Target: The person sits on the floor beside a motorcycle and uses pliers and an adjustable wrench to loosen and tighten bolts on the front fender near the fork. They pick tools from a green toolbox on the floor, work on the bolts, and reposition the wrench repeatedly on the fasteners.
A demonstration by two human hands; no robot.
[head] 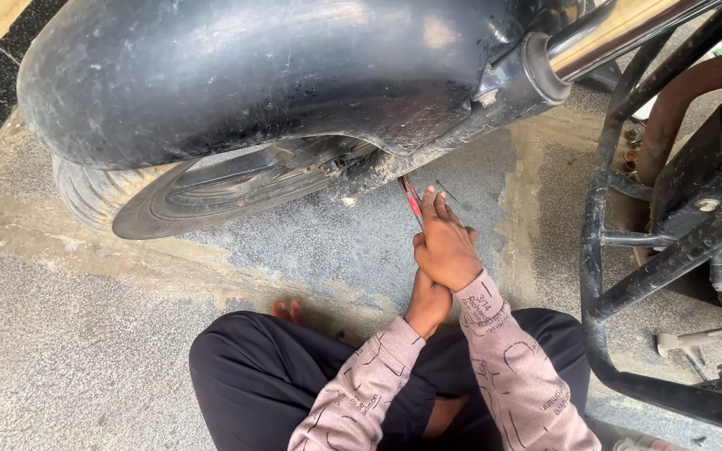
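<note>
Head view — right hand [447, 249] on red-handled tool [412, 199]

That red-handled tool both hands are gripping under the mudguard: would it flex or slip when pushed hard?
The red-handled tool looks thin and straight, so it is probably stiff and light. The right hand wraps it with the left hand stacked beneath, which suggests a firm hold. The mudguard looks grimy, so the tip might slip there.

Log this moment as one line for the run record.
right hand: grips red-handled tool | left hand: beneath right | tool tip: under front wheel hub
</note>
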